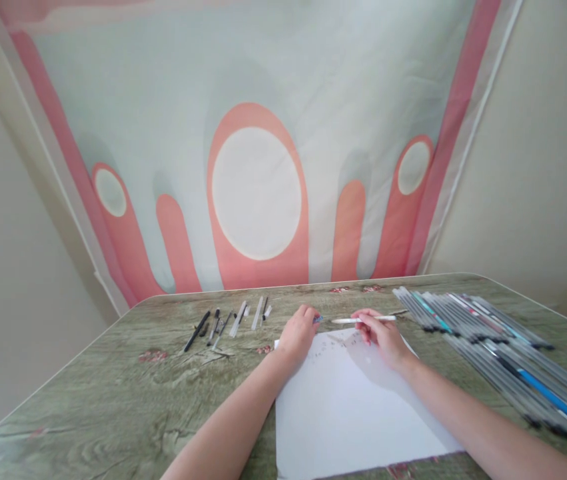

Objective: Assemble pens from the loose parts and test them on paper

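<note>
My right hand point(380, 339) is closed on a slim white pen point(387, 319), which lies nearly level with its tip pointing left. The pen is above the far edge of a white sheet of paper point(353, 413). My left hand point(299, 333) rests at the paper's far left corner, fingers closed on a small blue piece point(318, 319); most of that piece is hidden, and I cannot tell its kind. Small dark marks or specks point(327, 345) show on the upper part of the paper between my hands.
Left of the paper lie black pen parts point(196, 331) and clear tubes point(238, 319) on the wood-patterned table point(128, 400). To the right, many clear pens with dark ends point(468, 317) lie in two overlapping groups, with a blue pen point(550, 391) among them. A patterned cloth point(258, 73) hangs behind.
</note>
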Tool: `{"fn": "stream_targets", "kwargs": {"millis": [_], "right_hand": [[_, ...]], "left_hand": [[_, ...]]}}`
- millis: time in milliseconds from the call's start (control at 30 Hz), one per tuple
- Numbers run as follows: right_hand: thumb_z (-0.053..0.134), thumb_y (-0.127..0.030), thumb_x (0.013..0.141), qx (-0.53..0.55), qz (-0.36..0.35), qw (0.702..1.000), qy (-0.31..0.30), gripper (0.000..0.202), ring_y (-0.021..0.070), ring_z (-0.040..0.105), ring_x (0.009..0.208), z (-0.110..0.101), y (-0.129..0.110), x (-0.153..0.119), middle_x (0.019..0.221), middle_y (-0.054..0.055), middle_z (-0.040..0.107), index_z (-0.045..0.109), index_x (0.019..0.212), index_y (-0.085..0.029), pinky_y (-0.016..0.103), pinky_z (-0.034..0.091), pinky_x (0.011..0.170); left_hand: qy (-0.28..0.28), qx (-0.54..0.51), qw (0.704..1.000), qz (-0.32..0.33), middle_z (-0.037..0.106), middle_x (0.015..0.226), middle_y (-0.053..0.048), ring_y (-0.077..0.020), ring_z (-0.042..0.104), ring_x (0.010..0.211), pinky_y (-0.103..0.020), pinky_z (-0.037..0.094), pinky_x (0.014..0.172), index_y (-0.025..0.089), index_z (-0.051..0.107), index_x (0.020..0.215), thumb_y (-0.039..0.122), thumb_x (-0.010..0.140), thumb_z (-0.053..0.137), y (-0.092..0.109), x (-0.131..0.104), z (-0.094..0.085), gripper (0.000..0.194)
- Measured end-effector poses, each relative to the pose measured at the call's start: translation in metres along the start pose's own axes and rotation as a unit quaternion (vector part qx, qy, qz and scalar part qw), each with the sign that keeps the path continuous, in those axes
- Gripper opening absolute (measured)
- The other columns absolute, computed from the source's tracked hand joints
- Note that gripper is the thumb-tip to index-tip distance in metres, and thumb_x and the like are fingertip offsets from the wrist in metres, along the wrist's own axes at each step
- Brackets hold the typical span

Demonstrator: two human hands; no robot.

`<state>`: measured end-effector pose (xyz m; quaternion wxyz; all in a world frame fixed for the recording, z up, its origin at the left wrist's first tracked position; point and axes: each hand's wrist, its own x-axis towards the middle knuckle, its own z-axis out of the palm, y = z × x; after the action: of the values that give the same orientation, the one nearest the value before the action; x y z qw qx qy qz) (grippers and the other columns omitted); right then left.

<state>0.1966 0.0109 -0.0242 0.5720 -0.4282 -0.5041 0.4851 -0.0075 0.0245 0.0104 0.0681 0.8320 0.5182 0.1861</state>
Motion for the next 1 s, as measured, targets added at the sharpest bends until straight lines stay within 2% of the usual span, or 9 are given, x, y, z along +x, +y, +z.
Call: {"fn": "stream_targets", "kwargs": {"millis": [167, 300, 600, 800, 1000], "right_hand": [[0.054, -0.037, 0.072, 0.060, 0.010, 0.998, -0.005, 0.021, 0.0065, 0.040, 0.040, 0.0003, 0.0010, 0.0007, 0.061, -0.001, 0.054, 0.059, 0.078, -0.018, 0.020, 0.028, 0.037], [0.055, -0.036, 0.072, 0.057, 0.013, 0.998, -0.018, 0.022, 0.0064, 0.040, 0.041, 0.0026, -0.0030, -0.0026, 0.061, 0.000, 0.055, 0.060, 0.079, -0.017, 0.020, 0.028, 0.037], [0.056, -0.038, 0.073, 0.068, 0.022, 0.997, -0.033, 0.023, 0.0067, 0.040, 0.040, 0.0046, -0.0045, -0.0041, 0.059, 0.000, 0.057, 0.062, 0.078, -0.016, 0.020, 0.028, 0.038], [0.044, -0.048, 0.078, 0.097, 0.022, 0.994, -0.034, 0.042, 0.0079, 0.042, 0.039, -0.0005, 0.0017, -0.0011, 0.059, 0.004, 0.060, 0.064, 0.079, -0.012, 0.022, 0.029, 0.039], [0.046, -0.046, 0.077, 0.108, 0.035, 0.993, -0.023, 0.038, 0.0081, 0.043, 0.041, -0.0048, 0.0035, 0.0003, 0.055, 0.002, 0.058, 0.065, 0.074, -0.013, 0.022, 0.030, 0.040]], "left_hand": [[-0.006, 0.013, 0.999, 0.037, 0.052, 0.100, -0.003, -0.0139, 0.049, 0.095, -0.025, 0.038, 0.084, 0.020, 0.048, 0.098, 0.023, 0.084, 0.044, -0.0011, -0.0018, 0.0029, 0.016], [-0.001, 0.020, 0.999, 0.049, 0.052, 0.098, -0.003, -0.0141, 0.049, 0.093, -0.025, 0.038, 0.083, 0.020, 0.049, 0.098, 0.023, 0.083, 0.044, 0.0000, -0.0029, 0.0006, 0.016], [0.005, 0.007, 0.993, 0.121, 0.054, 0.096, -0.003, -0.0140, 0.051, 0.090, -0.025, 0.039, 0.080, 0.021, 0.052, 0.099, 0.028, 0.085, 0.040, 0.0060, -0.0075, -0.0026, 0.020], [0.015, -0.030, 0.987, 0.155, 0.055, 0.094, -0.003, -0.0134, 0.054, 0.081, -0.023, 0.042, 0.072, 0.022, 0.052, 0.102, 0.030, 0.086, 0.038, 0.0052, -0.0092, 0.0002, 0.023], [0.020, -0.083, 0.979, 0.187, 0.056, 0.094, -0.006, -0.0145, 0.055, 0.085, -0.025, 0.043, 0.075, 0.020, 0.054, 0.102, 0.030, 0.087, 0.037, 0.0068, -0.0089, 0.0000, 0.025]]}}
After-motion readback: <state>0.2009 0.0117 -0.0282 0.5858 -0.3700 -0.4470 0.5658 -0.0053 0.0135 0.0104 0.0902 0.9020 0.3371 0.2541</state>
